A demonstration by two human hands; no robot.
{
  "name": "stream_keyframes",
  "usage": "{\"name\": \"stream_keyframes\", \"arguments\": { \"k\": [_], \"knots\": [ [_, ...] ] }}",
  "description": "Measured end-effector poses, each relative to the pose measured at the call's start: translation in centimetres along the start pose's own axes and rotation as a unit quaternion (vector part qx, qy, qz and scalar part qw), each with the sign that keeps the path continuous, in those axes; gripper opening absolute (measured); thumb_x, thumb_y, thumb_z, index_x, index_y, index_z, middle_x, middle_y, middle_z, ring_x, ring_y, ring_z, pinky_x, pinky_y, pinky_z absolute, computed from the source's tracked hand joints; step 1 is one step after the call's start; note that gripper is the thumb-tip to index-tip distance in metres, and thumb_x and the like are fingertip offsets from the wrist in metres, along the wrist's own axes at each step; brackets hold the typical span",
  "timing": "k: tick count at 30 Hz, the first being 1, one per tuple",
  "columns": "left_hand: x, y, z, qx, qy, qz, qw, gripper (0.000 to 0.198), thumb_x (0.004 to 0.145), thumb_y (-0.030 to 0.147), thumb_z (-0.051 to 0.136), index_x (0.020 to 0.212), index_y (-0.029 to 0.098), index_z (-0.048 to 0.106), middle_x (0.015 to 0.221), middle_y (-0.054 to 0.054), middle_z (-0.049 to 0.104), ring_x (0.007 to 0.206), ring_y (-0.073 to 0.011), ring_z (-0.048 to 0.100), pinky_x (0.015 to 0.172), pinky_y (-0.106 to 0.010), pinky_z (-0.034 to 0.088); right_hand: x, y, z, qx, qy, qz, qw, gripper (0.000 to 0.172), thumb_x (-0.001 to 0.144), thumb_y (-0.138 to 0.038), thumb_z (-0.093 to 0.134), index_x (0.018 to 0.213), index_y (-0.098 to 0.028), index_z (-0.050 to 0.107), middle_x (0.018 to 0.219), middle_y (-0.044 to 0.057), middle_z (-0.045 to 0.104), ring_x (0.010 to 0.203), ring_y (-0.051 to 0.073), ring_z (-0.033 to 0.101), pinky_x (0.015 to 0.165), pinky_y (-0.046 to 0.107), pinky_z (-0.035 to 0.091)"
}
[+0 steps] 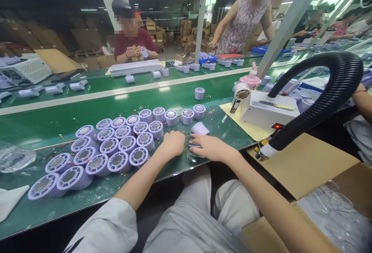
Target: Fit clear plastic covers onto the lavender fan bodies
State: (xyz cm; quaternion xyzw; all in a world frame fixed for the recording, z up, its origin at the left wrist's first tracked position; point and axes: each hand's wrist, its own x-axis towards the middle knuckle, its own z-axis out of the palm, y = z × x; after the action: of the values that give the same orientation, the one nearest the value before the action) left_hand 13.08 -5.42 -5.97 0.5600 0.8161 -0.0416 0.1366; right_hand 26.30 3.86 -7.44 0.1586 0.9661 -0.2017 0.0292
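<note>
There's like 25 lavender cups point(109, 145) standing grille-up left of the white machine point(266, 114), plus 1 tilted cup point(200, 128), also left of it. Machine's got just 1 black hose point(345, 74) and 1 red light point(278, 126), with 1 pink gadget point(250, 81) behind it.

The white box point(270, 110) stands on a yellow sheet point(250, 127), a black hose point(343, 71) arching from its top. Left of the box lies a tipped cup point(200, 128), with the right grip point(214, 147) at a small dark piece point(194, 145); farther left are the curled left grip point(174, 143), then rows of cups point(127, 143). In front of the box, a carton point(348, 183) holds clear plastic point(334, 217).
</note>
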Motion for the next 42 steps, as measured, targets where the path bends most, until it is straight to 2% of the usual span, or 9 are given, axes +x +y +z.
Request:
{"name": "stream_keyframes", "arguments": {
  "k": [5, 10, 14, 18, 22, 28, 31, 36, 42],
  "knots": [
    [-1.0, -0.5, 1.0, -0.028, 0.029, -0.027, 0.999, 0.027, 0.084, 0.018, 0.052, 0.108, 0.01, 0.063, 0.111, -0.02, 0.065, 0.108, -0.0324, 0.063, 0.088, -0.04, 0.051, 1.7, -0.6, 0.0, 0.058, -0.022, 0.001, 0.998, 0.041, 0.091, -0.038, 0.046, 0.118, -0.016, 0.067, 0.138, 0.015, 0.053, 0.127, 0.038, 0.048, 0.1, 0.047, 0.04],
    [-1.0, -1.4, 1.4, -0.08, 0.057, -0.056, 0.994, 0.034, 0.085, 0.021, 0.05, 0.116, 0.008, 0.057, 0.115, -0.021, 0.065, 0.108, -0.0326, 0.063, 0.086, -0.041, 0.051, 2.6, -0.2, 1.0, 0.165, -0.017, -0.02, 0.986, 0.037, 0.09, -0.043, 0.044, 0.088, -0.015, 0.068, 0.093, 0.013, 0.068, 0.088, 0.031, 0.063, 0.078, 0.039, 0.048],
    [0.3, -2.2, 1.4, -0.136, 0.058, -0.002, 0.989, 0.033, 0.086, 0.02, 0.045, 0.113, 0.014, 0.065, 0.116, -0.016, 0.068, 0.107, -0.03, 0.064, 0.086, -0.038, 0.05, 2.1, 0.9, 1.8, 0.298, 0.0, -0.034, 0.954, 0.04, 0.088, -0.048, 0.042, 0.087, -0.015, 0.065, 0.085, 0.008, 0.065, 0.075, 0.023, 0.061, 0.068, 0.033, 0.047],
    [1.5, -2.9, 1.0, -0.202, 0.02, 0.11, 0.973, 0.033, 0.086, 0.019, 0.043, 0.098, 0.018, 0.073, 0.093, -0.005, 0.075, 0.085, -0.0194, 0.068, 0.077, -0.026, 0.05, 1.0, 1.9, 1.9, 0.432, 0.051, 0.001, 0.9, 0.047, 0.083, -0.053, 0.044, 0.095, -0.014, 0.066, 0.079, 0.007, 0.066, 0.075, 0.023, 0.062, 0.068, 0.032, 0.046],
    [1.8, -3.0, 0.8, -0.238, -0.005, 0.185, 0.953, 0.028, 0.085, 0.025, 0.054, 0.106, 0.02, 0.071, 0.095, 0.0, 0.076, 0.085, -0.0147, 0.068, 0.075, -0.019, 0.05, 0.2, 2.3, 1.6, 0.554, 0.087, 0.031, 0.827, 0.052, 0.078, -0.055, 0.042, 0.098, -0.014, 0.067, 0.083, 0.009, 0.069, 0.069, 0.023, 0.065, 0.061, 0.031, 0.047],
    [0.2, -1.8, 1.3, -0.175, 0.077, 0.08, 0.978, 0.041, 0.087, 0.036, 0.054, 0.122, 0.014, 0.059, 0.12, -0.015, 0.065, 0.11, -0.0294, 0.061, 0.092, -0.038, 0.046, -0.3, 2.6, 2.4, 0.664, 0.141, 0.025, 0.734, 0.045, 0.073, -0.053, 0.054, 0.087, -0.014, 0.073, 0.094, 0.01, 0.07, 0.066, 0.022, 0.067, 0.055, 0.028, 0.047],
    [-1.4, -2.1, 1.3, -0.125, 0.063, 0.033, 0.99, 0.048, 0.084, 0.046, 0.057, 0.115, 0.01, 0.061, 0.114, -0.022, 0.064, 0.108, -0.0388, 0.06, 0.089, -0.047, 0.046, -0.6, 3.4, 3.2, 0.703, 0.217, 0.023, 0.677, 0.042, 0.072, -0.053, 0.055, 0.084, -0.018, 0.073, 0.099, 0.007, 0.068, 0.069, 0.02, 0.067, 0.054, 0.026, 0.048],
    [-3.8, -3.3, 1.2, -0.091, 0.027, 0.014, 0.995, 0.041, 0.073, 0.036, 0.071, 0.106, 0.013, 0.06, 0.101, -0.016, 0.067, 0.094, -0.0344, 0.065, 0.077, -0.039, 0.049, -0.9, 4.6, 4.0, 0.739, 0.33, 0.02, 0.587, 0.038, 0.071, -0.054, 0.053, 0.079, -0.021, 0.07, 0.088, 0.002, 0.064, 0.071, 0.019, 0.065, 0.054, 0.025, 0.048],
    [-5.4, -2.5, 3.8, -0.107, 0.138, 0.005, 0.985, 0.011, 0.086, 0.022, 0.053, 0.094, 0.016, 0.05, 0.108, -0.013, 0.059, 0.104, -0.0263, 0.059, 0.089, -0.038, 0.046, -0.6, 4.5, 5.4, 0.733, 0.395, 0.009, 0.554, 0.036, 0.075, -0.053, 0.051, 0.086, -0.021, 0.066, 0.096, 0.003, 0.062, 0.073, 0.018, 0.063, 0.057, 0.027, 0.049]
  ]
}}
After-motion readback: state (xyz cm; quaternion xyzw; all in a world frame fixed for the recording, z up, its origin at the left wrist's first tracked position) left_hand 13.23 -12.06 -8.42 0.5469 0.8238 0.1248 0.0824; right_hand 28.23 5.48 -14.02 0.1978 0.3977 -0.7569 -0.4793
